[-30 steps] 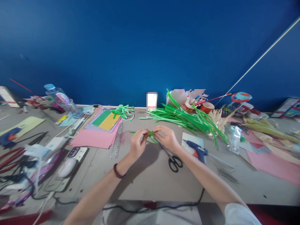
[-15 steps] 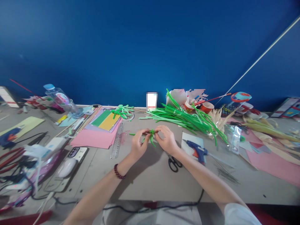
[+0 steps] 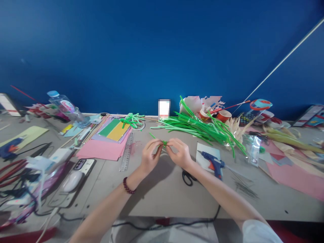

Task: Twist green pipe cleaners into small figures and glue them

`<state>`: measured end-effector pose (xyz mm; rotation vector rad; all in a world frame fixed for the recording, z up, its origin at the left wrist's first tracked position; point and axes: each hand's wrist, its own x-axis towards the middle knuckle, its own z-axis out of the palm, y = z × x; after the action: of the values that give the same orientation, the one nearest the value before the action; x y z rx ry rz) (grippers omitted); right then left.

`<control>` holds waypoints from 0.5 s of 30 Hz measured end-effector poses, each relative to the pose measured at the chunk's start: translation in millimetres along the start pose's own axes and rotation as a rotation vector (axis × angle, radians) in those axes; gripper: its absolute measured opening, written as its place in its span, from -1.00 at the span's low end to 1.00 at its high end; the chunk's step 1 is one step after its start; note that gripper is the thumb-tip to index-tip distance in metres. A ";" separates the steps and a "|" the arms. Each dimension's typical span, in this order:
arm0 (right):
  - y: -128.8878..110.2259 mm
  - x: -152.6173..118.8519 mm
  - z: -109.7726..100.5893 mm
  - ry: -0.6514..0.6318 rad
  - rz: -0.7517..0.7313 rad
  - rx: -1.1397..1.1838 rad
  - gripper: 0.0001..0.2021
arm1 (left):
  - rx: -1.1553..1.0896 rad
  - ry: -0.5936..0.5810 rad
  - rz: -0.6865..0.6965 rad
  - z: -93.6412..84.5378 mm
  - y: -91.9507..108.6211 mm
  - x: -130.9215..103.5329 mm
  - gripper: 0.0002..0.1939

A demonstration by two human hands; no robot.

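My left hand (image 3: 149, 156) and my right hand (image 3: 178, 152) meet above the middle of the table and pinch a small twisted green pipe cleaner (image 3: 164, 143) between their fingertips. One thin green end sticks out up and to the left. A dark bead bracelet (image 3: 127, 186) circles my left wrist. Black scissors (image 3: 187, 177) lie on the table just under my right wrist, mostly hidden by it. A big heap of green pipe cleaners (image 3: 199, 127) lies behind my hands.
A blue glue gun (image 3: 214, 162) rests on a white card to the right. Left of my hands are a metal ruler (image 3: 127, 152), pink paper (image 3: 101, 149), a phone (image 3: 80, 164), a mouse (image 3: 72, 179) and a tipped water bottle (image 3: 66, 107). Paper cups and craft clutter line the back right.
The pipe cleaner has been turned between my fingers: its free end now points up-left instead of lying flat to the left. My right wrist has shifted slightly, covering more of the scissors.
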<state>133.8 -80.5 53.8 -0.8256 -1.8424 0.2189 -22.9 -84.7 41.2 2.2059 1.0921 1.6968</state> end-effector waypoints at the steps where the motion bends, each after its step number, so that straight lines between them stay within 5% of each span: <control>1: 0.6 -0.5 0.7 -0.007 0.002 0.008 -0.88 | 0.002 0.003 0.008 0.1 -0.5 0.1 -0.90; 8: -1.5 2.7 -2.4 -0.042 0.062 0.102 -0.87 | -0.031 -0.004 -0.013 -1.5 -1.2 3.6 -0.88; 15: 1.6 10.8 -8.1 -0.118 0.352 0.363 -0.84 | -0.017 0.041 -0.040 -4.2 -2.1 5.5 -0.91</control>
<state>139.3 -74.4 64.6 -0.8861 -1.6829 0.8156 -27.0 -81.1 45.8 2.1340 1.1191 1.7353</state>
